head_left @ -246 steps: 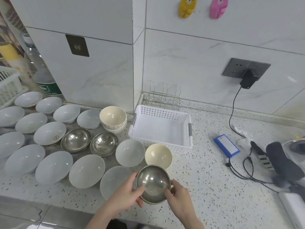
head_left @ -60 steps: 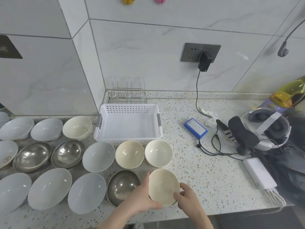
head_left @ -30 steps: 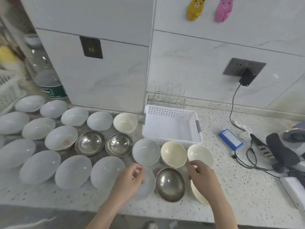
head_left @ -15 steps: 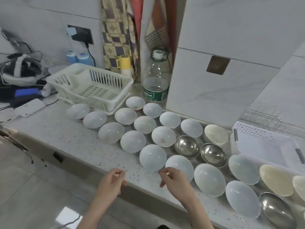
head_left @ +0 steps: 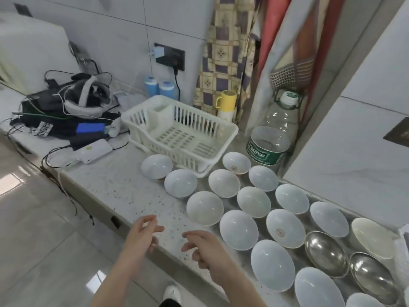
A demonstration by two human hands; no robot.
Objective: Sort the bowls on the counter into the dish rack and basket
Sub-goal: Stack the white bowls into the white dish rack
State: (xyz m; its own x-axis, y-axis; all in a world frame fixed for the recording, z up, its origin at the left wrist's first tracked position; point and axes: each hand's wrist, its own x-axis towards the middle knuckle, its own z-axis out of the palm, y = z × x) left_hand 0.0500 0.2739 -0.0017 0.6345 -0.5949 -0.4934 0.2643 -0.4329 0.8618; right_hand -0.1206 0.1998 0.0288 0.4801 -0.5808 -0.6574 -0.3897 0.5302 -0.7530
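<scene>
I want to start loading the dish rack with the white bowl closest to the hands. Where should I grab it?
Take the nearest white bowl by its rim, on the edge facing the bare speckled counter. It sits upright and open, so a thumb can probably go inside and fingers outside. Other bowls crowd its far and right sides; the near-left side is free. The right hand, empty with loosely curled fingers, is closest.

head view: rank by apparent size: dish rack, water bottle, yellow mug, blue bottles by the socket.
1. dish rack
2. water bottle
3. yellow mug; blue bottles as a pair look alike, too close to rank; both stand farther back, so true size is unsure.
</scene>
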